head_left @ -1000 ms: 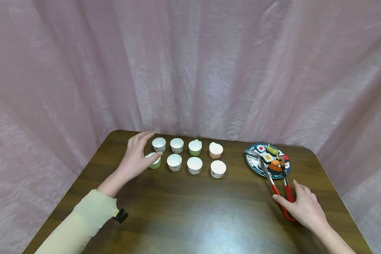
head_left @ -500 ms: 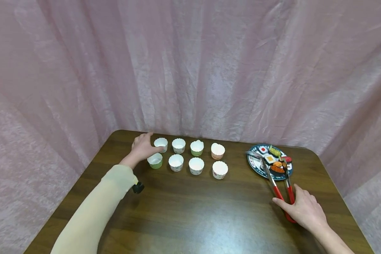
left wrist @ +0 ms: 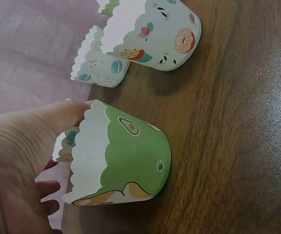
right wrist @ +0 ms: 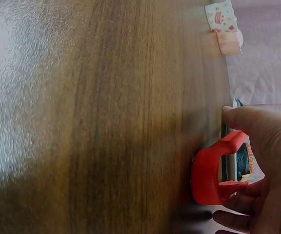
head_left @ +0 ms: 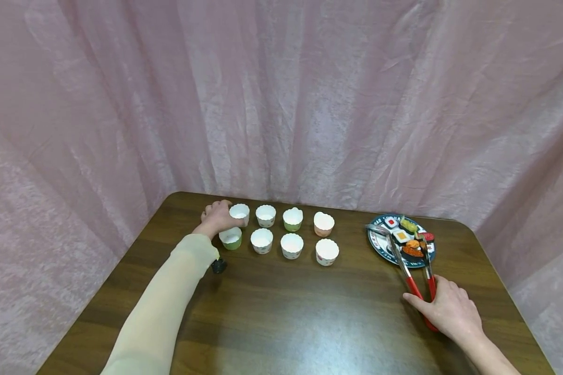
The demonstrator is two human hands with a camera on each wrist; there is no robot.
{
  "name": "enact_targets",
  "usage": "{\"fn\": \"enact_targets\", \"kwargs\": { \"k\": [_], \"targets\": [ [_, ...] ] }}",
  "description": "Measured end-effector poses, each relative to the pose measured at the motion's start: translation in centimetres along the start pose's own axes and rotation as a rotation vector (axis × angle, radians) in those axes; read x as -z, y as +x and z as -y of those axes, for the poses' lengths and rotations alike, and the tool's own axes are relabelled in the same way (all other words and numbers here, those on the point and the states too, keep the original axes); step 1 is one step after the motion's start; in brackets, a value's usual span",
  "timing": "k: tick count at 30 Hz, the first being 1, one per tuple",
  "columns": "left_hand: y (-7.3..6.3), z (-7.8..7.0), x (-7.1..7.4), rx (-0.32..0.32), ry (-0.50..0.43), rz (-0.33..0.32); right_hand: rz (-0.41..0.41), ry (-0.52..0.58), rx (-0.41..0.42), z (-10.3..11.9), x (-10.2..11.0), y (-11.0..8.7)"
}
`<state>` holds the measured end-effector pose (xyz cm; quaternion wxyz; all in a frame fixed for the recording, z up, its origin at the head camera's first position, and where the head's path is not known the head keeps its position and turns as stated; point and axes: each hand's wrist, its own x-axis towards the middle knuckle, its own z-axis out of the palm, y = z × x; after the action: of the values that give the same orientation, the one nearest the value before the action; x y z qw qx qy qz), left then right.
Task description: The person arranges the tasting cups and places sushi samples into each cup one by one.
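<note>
My left hand [head_left: 218, 216] is at the back-left paper baking cup [head_left: 239, 209], thumb across its near side and fingers at its left. In the left wrist view, that cup is mostly hidden behind a green avocado-print cup [left wrist: 135, 161], which stands below my thumb [left wrist: 67, 114]. My right hand [head_left: 452, 307] spreads around the red handles of the tongs [head_left: 400, 260], thumb on the left and fingers on the right. The tongs' arms stand apart, their metal ends over the plate [head_left: 374, 245]. The right wrist view has the red handle end [right wrist: 206, 180] between thumb and fingers.
Several more white-lined cups stand in two rows, including a pink one [head_left: 323, 227] and a patterned one [head_left: 327, 257]. Toy-like sushi pieces [head_left: 409, 225] lie on the plate. A pink curtain [head_left: 281, 104] hangs behind the brown table [head_left: 281, 302].
My left hand has moved forward and right, from above the green cup to the cup behind it. The right hand stays by the tongs. The view has shifted slightly.
</note>
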<state>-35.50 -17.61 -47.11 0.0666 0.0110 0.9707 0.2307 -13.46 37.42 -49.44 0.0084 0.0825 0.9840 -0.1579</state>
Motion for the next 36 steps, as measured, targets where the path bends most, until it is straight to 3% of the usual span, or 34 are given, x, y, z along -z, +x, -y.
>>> {"fn": "enact_targets", "kwargs": {
  "k": [25,36],
  "targets": [
    [1.4,-0.6,-0.7,-0.046,-0.052,0.016,-0.031,0.006,-0.052,-0.5,0.1,-0.3],
    [0.9,0.1,-0.2,-0.049,-0.049,0.008,-0.067,0.058,-0.025,-0.2,-0.2,-0.6]
  ]
}}
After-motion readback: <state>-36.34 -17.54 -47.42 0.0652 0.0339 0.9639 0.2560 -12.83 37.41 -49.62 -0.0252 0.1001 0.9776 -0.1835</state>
